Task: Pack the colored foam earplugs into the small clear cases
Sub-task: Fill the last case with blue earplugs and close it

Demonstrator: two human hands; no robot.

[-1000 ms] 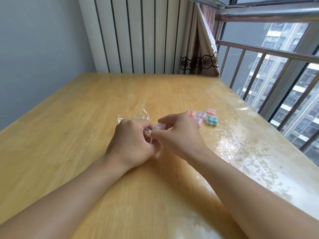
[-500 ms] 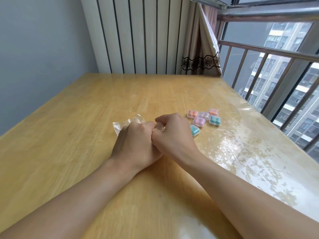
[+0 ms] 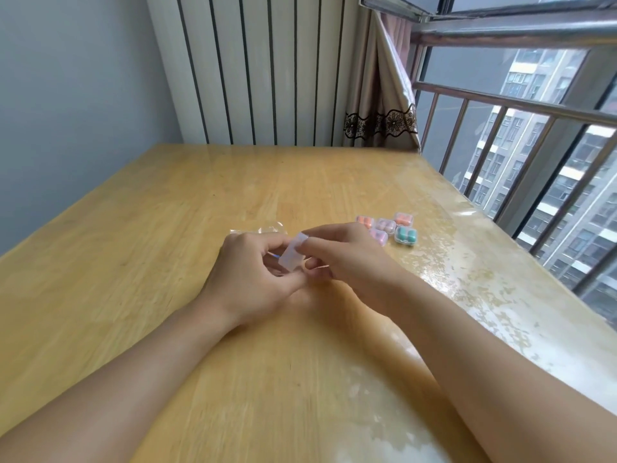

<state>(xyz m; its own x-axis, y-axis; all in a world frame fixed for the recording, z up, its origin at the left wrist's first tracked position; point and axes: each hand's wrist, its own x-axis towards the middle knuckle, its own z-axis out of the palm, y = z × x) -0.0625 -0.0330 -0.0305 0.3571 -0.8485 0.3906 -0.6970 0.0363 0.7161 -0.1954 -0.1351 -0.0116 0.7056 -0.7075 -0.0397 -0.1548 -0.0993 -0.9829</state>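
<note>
Head view, clear case [image 3: 292, 252] pinched between left hand [image 3: 248, 275] and right hand [image 3: 350, 259] grips, above table [image 3: 133, 262].

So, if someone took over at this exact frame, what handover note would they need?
Left hand and right hand together hold one small clear plastic case above the wooden table; its contents are unclear.
Five filled clear cases sit beyond the right hand: orange, purple, teal earplugs.
A crumpled clear plastic bag lies behind the left hand.
Left: finish the held case, set it with the rest.
</note>
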